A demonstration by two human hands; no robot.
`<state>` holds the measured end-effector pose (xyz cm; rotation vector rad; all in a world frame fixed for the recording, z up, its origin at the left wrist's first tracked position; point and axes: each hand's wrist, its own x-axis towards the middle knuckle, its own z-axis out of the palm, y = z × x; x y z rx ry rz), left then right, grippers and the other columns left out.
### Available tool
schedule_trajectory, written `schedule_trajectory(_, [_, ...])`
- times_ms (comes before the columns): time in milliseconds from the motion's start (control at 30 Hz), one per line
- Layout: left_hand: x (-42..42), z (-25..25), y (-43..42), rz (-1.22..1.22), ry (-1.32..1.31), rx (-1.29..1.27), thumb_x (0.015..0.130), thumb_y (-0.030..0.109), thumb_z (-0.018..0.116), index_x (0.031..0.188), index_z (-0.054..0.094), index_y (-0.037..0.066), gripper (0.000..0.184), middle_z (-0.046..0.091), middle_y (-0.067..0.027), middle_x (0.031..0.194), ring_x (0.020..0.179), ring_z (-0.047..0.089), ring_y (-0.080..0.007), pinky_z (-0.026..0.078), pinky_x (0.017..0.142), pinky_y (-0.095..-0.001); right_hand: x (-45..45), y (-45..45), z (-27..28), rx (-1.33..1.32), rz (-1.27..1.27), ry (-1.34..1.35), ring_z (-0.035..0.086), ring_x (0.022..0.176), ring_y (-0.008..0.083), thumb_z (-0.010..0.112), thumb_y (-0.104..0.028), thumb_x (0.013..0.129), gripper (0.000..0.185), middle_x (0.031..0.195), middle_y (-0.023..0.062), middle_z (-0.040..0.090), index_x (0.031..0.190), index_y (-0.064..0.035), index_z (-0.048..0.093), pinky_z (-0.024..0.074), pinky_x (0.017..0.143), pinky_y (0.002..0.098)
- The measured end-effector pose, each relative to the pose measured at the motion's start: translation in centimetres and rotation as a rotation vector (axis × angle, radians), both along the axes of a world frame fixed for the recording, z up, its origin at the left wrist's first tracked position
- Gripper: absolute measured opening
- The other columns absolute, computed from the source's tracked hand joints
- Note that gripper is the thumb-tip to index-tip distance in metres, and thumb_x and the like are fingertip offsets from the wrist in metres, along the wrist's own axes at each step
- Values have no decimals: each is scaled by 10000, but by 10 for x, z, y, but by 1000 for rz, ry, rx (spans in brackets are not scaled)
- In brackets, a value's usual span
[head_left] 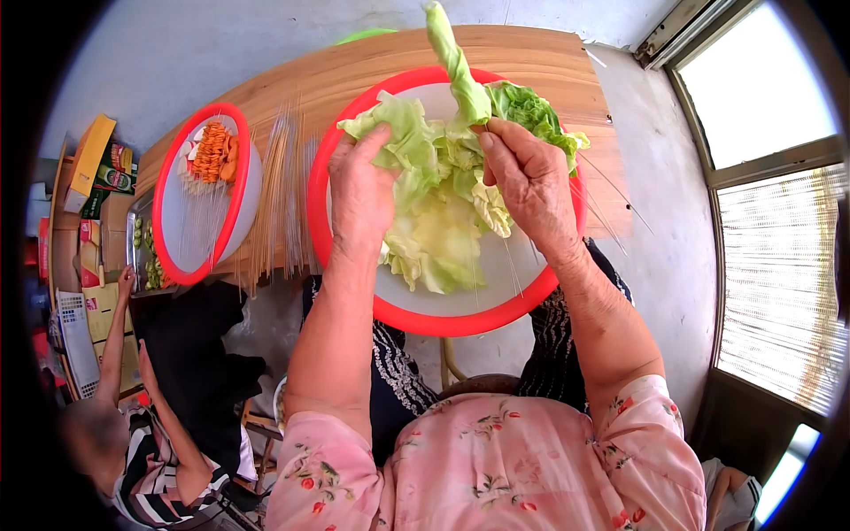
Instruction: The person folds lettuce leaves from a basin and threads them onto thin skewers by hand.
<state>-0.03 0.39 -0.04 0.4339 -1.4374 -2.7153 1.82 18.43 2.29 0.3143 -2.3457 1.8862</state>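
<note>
Pale walls stand behind a wood-grain worktop, with a bright window on the right. Both forearms reach forward over a large red-rimmed basin, elbows bent and spread, hands raised about level with each other. The left hand is at the basin's left side, its thumb and fingers gripping the edge of a loose pale-green leaf, which spreads to the right of the thumb. The right hand turns inward, thumb and forefinger pinching the lower end of a rolled leaf; the roll rises from those fingertips, tilted to the left and beyond the far rim. More leaves overlap in the basin below the hands, too tangled to count, and a greener leaf cluster lies just beyond the right hand, by the rim.

Counted: one rolled leaf, two basins. The smaller basin, on the left, holds orange pieces. Between the basins lie thin skewers, too many to count. One co-worker sits at lower left.
</note>
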Motion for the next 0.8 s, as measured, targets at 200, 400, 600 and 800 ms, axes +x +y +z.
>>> schedule_trajectory(200, [-13,-7,-23,103,-2,219,859,91,560,1155,532,21,305,581,-104,1121,1013,580,-239,486,846,-428,13,-2,1,193,86,101,526,526,137,621,-59,837,142,615,120,576,963,5,630,444,526,282])
schedule_trajectory(400, [-7,-4,-12,18,48,94,853,53,571,1105,574,9,257,616,-95,1063,966,602,-217,499,832,-391,15,-21,-9,49,-110,-30,400,458,92,727,-92,762,197,509,23,436,902,-13,613,369,449,262])
schedule_trajectory(600, [14,8,17,-110,97,-79,844,65,608,1038,617,-10,208,644,-84,977,878,626,-172,517,768,-314,8,-34,-15,-5,-158,-30,410,461,116,763,-110,708,361,516,37,432,1018,-33,596,382,455,284])
schedule_trajectory(800, [15,9,16,-156,95,3,876,115,575,1037,619,-10,208,646,-83,963,844,627,-162,515,736,-297,3,-34,-25,-9,-172,-14,443,453,160,731,-122,726,310,526,67,480,981,-23,585,400,459,316])
